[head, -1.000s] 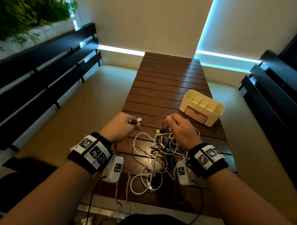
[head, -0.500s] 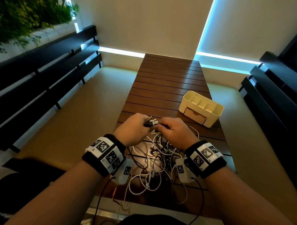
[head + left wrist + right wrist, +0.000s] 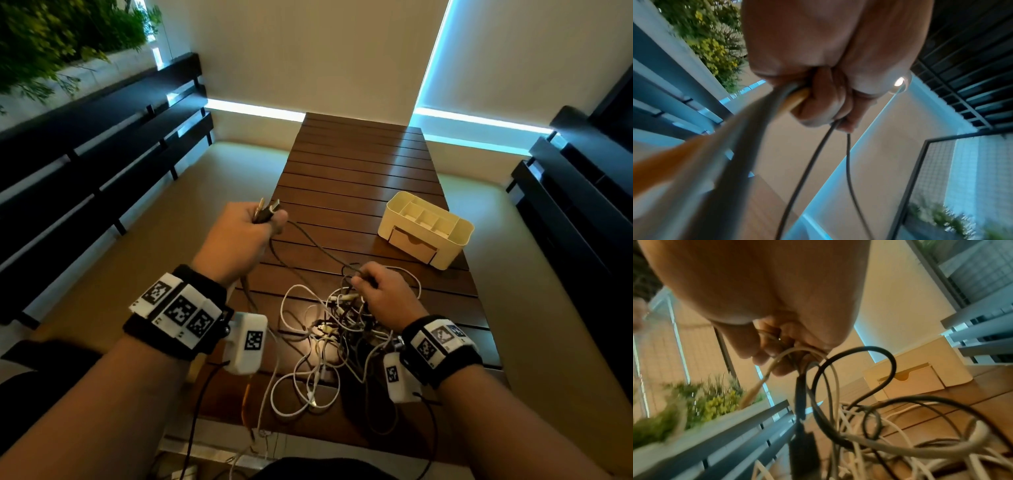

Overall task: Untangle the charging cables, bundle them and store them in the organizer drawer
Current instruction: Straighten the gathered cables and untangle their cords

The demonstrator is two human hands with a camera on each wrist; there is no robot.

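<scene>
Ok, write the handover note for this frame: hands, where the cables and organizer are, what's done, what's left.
Left hand: raised, grips both plug ends of the dark cable.
Right hand: pinches that cable where it enters the tangle on the table.
Organizer: far right of the table, drawer closed.
Done: nothing bundled or stored.
Left: free this cable, coil it, repeat for the others, open drawer, store.

No readable words, brands or numbers anywhere, only black-and-white square code markers on the left wristband point(image 3: 178, 310) at 8 o'clock, right wristband point(image 3: 440, 341) at 4 o'clock
</scene>
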